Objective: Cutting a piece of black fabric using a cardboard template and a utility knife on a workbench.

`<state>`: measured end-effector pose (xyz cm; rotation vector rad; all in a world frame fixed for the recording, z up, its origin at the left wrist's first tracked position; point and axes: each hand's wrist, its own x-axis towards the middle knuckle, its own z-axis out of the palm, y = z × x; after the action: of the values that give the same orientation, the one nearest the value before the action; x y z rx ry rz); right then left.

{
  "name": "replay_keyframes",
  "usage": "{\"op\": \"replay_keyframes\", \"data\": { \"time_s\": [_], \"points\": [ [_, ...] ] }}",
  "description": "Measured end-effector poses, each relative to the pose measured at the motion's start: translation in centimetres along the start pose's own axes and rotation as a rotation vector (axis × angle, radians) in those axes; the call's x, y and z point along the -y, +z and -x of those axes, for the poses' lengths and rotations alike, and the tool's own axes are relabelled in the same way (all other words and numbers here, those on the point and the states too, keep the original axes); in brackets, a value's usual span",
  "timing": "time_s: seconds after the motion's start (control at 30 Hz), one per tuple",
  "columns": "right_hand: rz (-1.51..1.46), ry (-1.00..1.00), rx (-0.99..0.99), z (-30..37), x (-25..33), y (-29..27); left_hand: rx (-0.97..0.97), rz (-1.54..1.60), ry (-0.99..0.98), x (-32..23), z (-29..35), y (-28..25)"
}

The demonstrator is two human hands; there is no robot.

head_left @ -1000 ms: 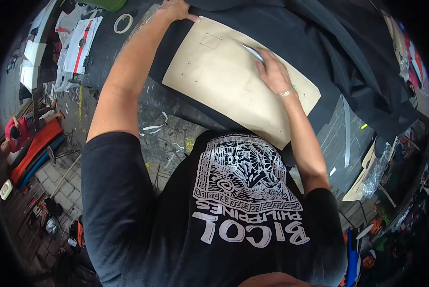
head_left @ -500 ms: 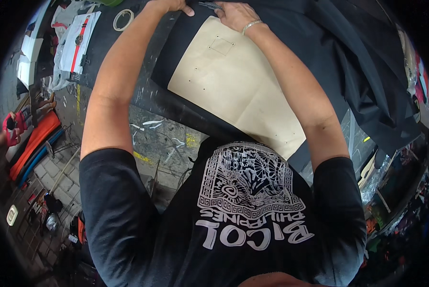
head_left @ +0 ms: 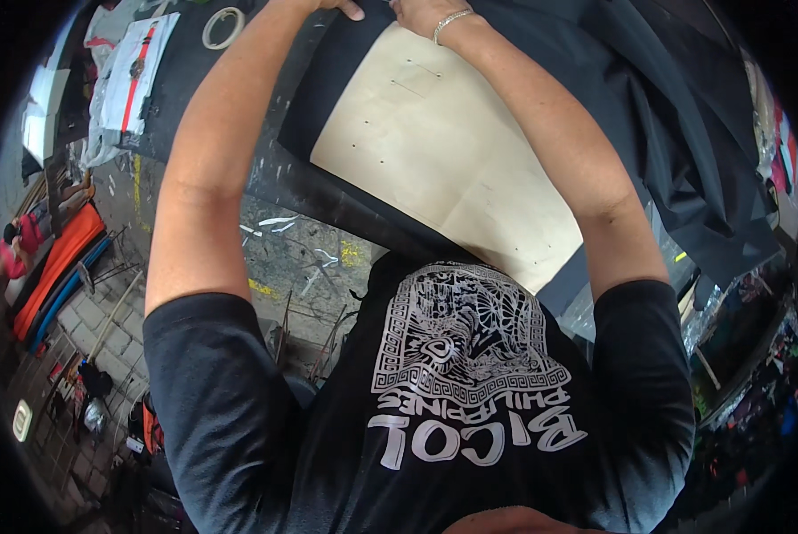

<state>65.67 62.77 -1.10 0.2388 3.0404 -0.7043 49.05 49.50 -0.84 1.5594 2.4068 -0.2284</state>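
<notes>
A tan paper pattern (head_left: 470,151) with small punched holes and drawn lines lies on black fabric (head_left: 319,98). At the top edge of view, my left hand (head_left: 335,7) rests on the fabric beyond the pattern's upper left corner. Its thumb is stretched out, and the other fingers are mostly cut off by the frame. My right hand (head_left: 427,16), with a bracelet (head_left: 452,22) on the wrist, is closed at the pattern's far edge. A sliver of something greyish shows by its fingertips, but the frame cuts off what it holds.
A roll of tape (head_left: 223,28) lies left of my left forearm. Beyond it is a white sheet (head_left: 141,76) with a red strap on it. Bunched black fabric (head_left: 675,133) covers the right side. Orange material (head_left: 56,267) and a person in red (head_left: 20,249) are at far left.
Both hands sit slightly higher in view, and my right hand has shifted a little left. The dark grey tool seen at its fingers earlier is now almost wholly out of frame.
</notes>
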Motion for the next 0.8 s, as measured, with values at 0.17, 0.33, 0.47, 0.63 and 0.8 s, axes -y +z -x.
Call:
{"op": "replay_keyframes", "data": {
  "time_s": [0.17, 0.33, 0.47, 0.63, 0.8],
  "points": [
    [0.048, -0.029, -0.006, 4.0, -3.1, -2.2, 0.011, 0.093, 0.020, -0.2, 0.4, -0.5],
    [0.045, -0.069, -0.002, 10.6, -6.6, -4.7, 0.006, 0.057, 0.071, 3.3, 1.2, 0.9],
    [0.040, -0.120, -0.109, 18.2, -11.5, -6.4, 0.017, 0.085, 0.082, 2.3, 0.1, 1.1],
    [0.233, 0.081, 0.056, 25.6, -18.0, -7.3, 0.015, 0.123, 0.066, 4.3, -0.5, 3.4],
    [0.300, 0.270, 0.180, 32.0, -19.8, -9.7, -0.069, 0.147, 0.095, 5.7, -1.9, 5.9]
  ]
}}
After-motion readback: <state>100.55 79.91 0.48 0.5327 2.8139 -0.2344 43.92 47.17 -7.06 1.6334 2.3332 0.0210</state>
